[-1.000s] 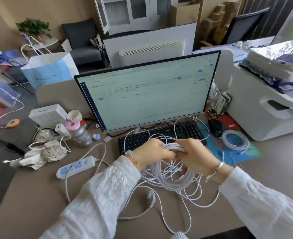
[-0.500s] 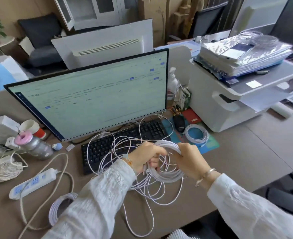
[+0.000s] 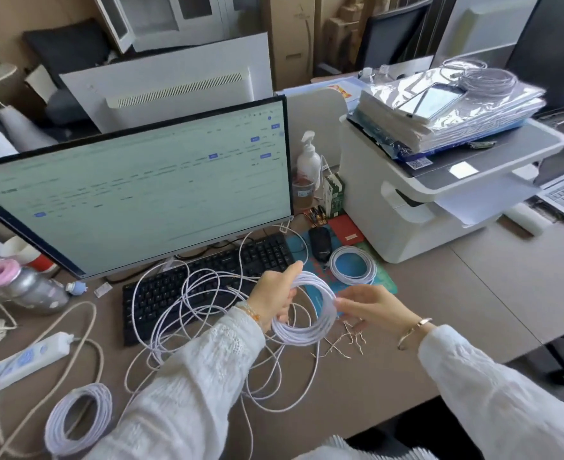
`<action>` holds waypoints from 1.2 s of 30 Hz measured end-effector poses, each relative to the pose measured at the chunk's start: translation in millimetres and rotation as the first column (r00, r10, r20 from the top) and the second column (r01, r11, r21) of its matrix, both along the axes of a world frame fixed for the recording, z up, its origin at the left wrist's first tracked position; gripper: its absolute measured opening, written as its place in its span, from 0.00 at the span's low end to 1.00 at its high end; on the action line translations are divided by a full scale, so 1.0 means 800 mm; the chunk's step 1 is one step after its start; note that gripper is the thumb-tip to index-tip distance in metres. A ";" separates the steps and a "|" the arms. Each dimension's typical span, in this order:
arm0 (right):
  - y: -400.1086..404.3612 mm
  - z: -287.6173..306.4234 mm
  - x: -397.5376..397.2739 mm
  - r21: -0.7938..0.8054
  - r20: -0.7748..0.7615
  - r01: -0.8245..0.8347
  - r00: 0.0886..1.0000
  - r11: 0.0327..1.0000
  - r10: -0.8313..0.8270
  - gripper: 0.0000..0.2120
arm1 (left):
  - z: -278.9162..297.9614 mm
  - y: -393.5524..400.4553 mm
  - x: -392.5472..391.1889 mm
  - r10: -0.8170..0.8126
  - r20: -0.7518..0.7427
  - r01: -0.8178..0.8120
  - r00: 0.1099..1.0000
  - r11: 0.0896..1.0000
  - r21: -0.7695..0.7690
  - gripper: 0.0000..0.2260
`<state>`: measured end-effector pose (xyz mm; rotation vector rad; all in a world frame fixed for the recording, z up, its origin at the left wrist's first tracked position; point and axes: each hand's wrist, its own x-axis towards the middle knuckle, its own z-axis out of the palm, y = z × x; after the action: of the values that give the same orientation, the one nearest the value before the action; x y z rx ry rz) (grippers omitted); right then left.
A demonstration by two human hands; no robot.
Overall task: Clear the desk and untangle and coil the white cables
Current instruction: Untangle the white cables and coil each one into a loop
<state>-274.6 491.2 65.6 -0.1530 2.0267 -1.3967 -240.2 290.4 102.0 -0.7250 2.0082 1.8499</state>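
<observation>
Head cam looks down on a brown desk [image 3: 439, 293] w/ a person in white sleeves working over it. Left hand [image 3: 274, 293] has its fingers curled round the left side of a white cable coil [image 3: 307, 330], thumb up on top of the loops; right hand [image 3: 370, 307] pinches the coil's right edge w/ thumb & fingertips, other fingers loosely bent. Coil is held up just above the desk, in front of the black keyboard [image 3: 181, 293]. From it, loose white cable [image 3: 187, 307] trails in tangled loops over the keyboard & down across the desk toward the left sleeve. A second, finished coil [image 3: 352, 267] lies flat on the blue mouse mat [image 3: 383, 287], just right of the black mouse [image 3: 320, 244]. A third coil [image 3: 78, 419] lies on the desk near the bottom left, close to a white power strip [image 3: 22, 360] w/ its thick cord looping round. A few twist ties [image 3: 347, 343] are scattered on the desk below the right hand. Monitor [image 3: 141, 187] stands behind the keyboard, screen lit. White printer [image 3: 423, 200] sits to the right w/ a stack of silver bags [image 3: 446, 107] on top. Silver bottle w/ pink lid [image 3: 25, 283] lies at left, pump bottle [image 3: 308, 161] beside the monitor.
</observation>
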 end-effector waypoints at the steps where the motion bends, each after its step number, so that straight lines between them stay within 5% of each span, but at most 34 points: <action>1: 0.005 -0.010 -0.010 0.042 -0.017 0.066 0.998 0.997 -0.065 0.09 | -0.008 -0.001 -0.005 0.031 -0.004 -0.031 1.000 0.999 -0.023 0.23; 4: 0.015 -0.047 -0.034 0.343 -0.196 0.137 0.978 0.929 -0.072 0.04 | -0.027 -0.010 -0.012 0.091 0.010 -0.090 0.996 0.992 -0.087 0.20; 8: 0.013 -0.088 -0.042 0.633 -0.193 0.008 0.970 0.774 0.148 0.06 | -0.050 -0.017 -0.015 0.132 0.016 -0.128 0.991 0.979 -0.158 0.21; 21: -0.034 -0.148 -0.066 0.837 -0.133 -0.187 0.842 0.514 0.524 0.13 | -0.093 -0.027 -0.028 0.192 0.115 -0.166 0.975 0.965 -0.204 0.23; 26: -0.037 -0.147 -0.074 0.820 -0.086 -0.217 0.868 0.529 0.489 0.12 | -0.097 -0.026 -0.031 0.198 0.126 -0.172 0.972 0.967 -0.189 0.23; 30: -0.031 -0.140 -0.080 0.721 -0.083 -0.201 0.925 0.664 0.371 0.03 | -0.101 -0.025 -0.033 0.202 0.133 -0.177 0.970 0.968 -0.179 0.21; 36: -0.008 -0.118 -0.091 0.656 -0.167 -0.156 0.924 0.739 0.343 0.11 | -0.098 -0.016 -0.034 0.218 0.104 -0.198 0.970 0.964 -0.178 0.19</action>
<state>-347.7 484.7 -29.1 -0.3274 2.4887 -0.4799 -267.3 277.3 23.8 -1.1082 2.0925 1.7112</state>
